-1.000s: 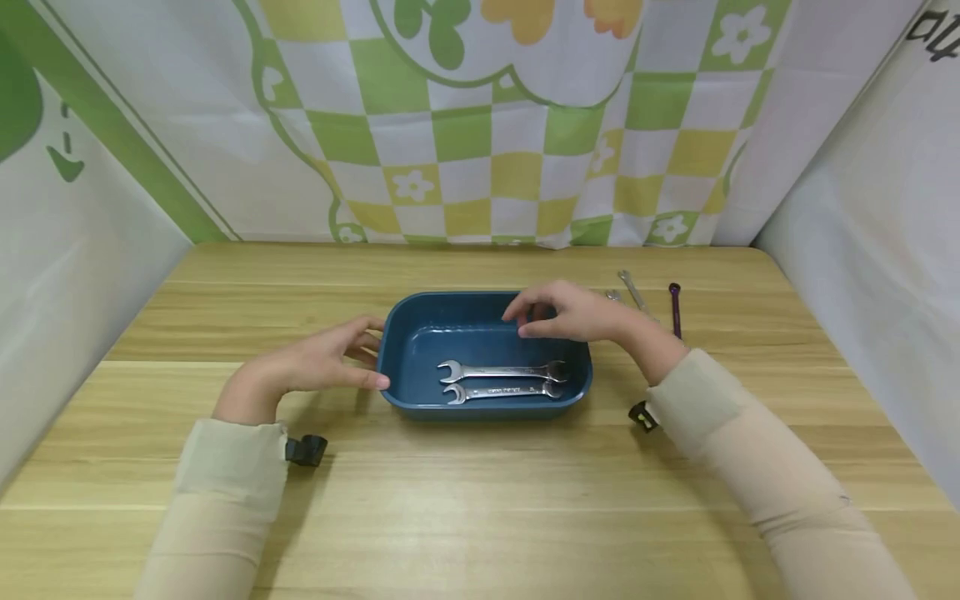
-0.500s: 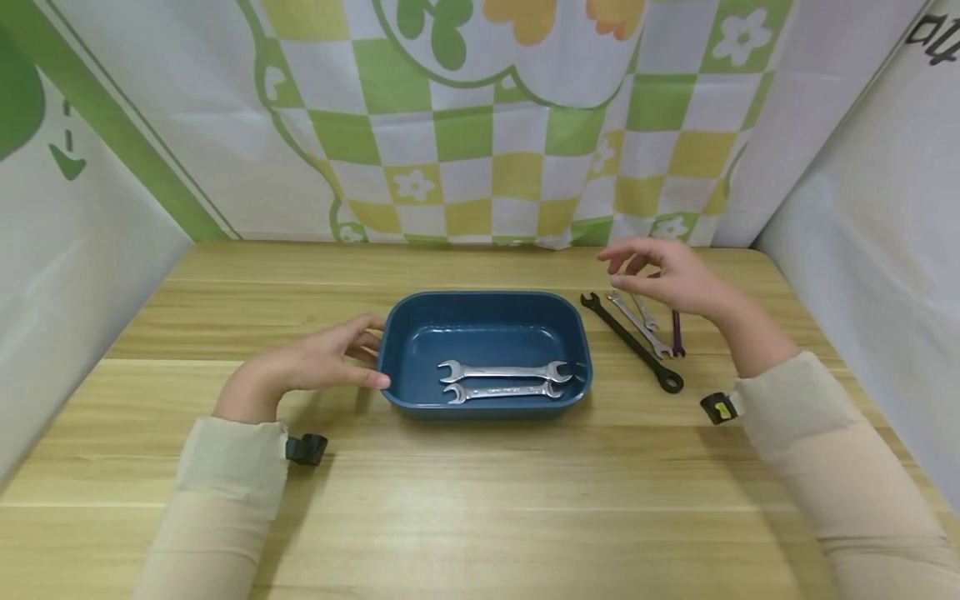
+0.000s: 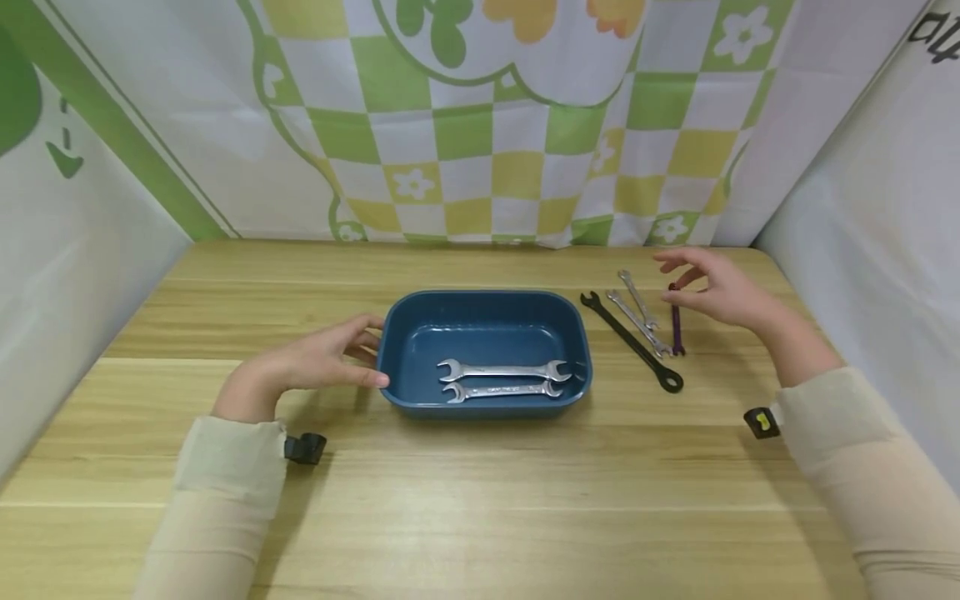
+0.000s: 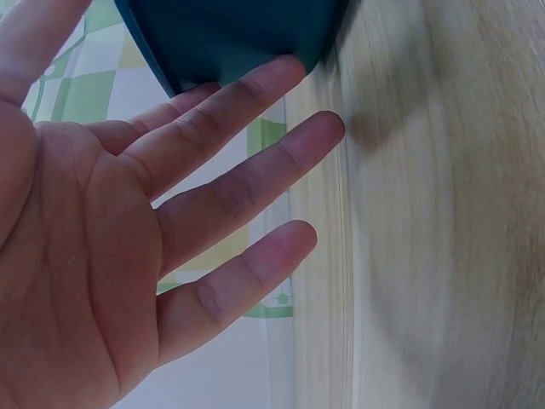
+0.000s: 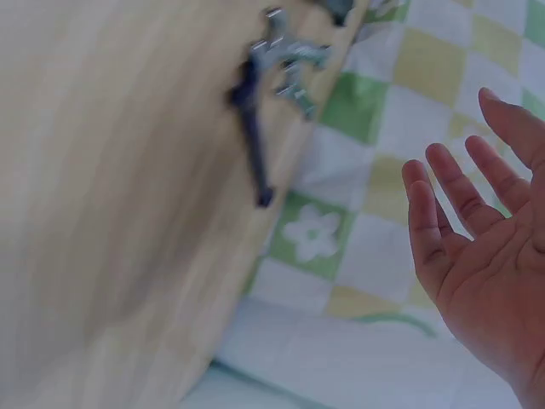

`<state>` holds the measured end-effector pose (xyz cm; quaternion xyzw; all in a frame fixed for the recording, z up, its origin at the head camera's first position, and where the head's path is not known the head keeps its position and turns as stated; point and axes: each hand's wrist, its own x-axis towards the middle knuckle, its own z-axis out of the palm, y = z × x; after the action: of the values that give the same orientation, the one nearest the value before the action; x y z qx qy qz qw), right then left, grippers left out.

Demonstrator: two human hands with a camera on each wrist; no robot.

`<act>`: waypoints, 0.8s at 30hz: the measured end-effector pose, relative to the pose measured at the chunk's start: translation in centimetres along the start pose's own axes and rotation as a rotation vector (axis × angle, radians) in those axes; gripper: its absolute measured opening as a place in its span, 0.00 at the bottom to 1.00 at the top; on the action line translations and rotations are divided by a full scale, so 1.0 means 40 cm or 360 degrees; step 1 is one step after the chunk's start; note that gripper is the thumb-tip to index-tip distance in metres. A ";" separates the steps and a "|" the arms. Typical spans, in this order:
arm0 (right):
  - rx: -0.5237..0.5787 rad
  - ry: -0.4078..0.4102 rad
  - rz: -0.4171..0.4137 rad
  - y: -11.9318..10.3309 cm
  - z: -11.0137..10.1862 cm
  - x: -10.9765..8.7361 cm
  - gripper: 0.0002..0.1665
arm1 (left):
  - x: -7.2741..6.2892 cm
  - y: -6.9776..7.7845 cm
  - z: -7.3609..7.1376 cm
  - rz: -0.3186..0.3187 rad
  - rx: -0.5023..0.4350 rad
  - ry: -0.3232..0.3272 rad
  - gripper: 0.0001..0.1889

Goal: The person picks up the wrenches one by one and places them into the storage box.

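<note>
Shifted rightward since the earlier frame, the right hand (image 3: pixel 712 287), empty, hovers above the far end of the purple wrench (image 3: pixel 677 327), right of the tray (image 3: pixel 483 340), long axis near-to-far; the left hand (image 3: pixel 322 356), fingers extended, is at the tray's left end.

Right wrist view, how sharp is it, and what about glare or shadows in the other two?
Right wrist view: the purple wrench blurred, the right hand sharper; head view: a pale sheen on the table, shadow beside the left sleeve; left wrist view: soft shadows on the table.
</note>
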<state>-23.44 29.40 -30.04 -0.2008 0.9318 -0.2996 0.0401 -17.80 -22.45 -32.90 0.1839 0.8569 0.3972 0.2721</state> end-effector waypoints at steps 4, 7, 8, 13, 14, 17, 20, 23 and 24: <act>-0.0020 -0.0031 0.0026 0.048 0.001 -0.006 0.38 | -0.001 -0.002 -0.001 -0.0003 -0.0007 0.0006 0.42; -0.0056 -0.0059 0.0058 0.076 0.006 -0.011 0.41 | -0.001 -0.004 -0.001 0.0000 -0.0013 0.0006 0.42; -0.0055 -0.0067 0.0072 0.083 0.008 -0.012 0.42 | -0.001 -0.005 0.000 0.0000 -0.0016 0.0005 0.42; -0.0093 -0.0162 0.0178 0.111 0.018 -0.015 0.50 | -0.001 -0.007 -0.001 0.0014 -0.0027 0.0003 0.41; -0.0095 -0.0181 0.0195 0.116 0.020 -0.015 0.52 | 0.000 -0.007 -0.001 0.0012 -0.0025 0.0002 0.40; -0.0111 -0.0226 0.0237 0.131 0.026 -0.015 0.55 | 0.000 -0.005 -0.002 0.0009 -0.0007 -0.0002 0.40; -0.0112 -0.0265 0.0235 0.145 0.033 -0.013 0.56 | 0.000 -0.002 -0.002 0.0000 0.0021 -0.0003 0.40; -0.0086 -0.0300 0.0214 0.152 0.039 -0.012 0.56 | 0.001 0.000 -0.002 -0.0004 0.0028 -0.0004 0.41; -0.0085 -0.0305 0.0202 0.153 0.041 -0.011 0.56 | 0.001 0.000 -0.001 -0.0004 0.0025 -0.0004 0.41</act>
<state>-24.86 33.24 -34.91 -0.1701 0.9422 -0.2510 0.1426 -17.88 -22.47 -32.89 0.1855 0.8599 0.3898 0.2724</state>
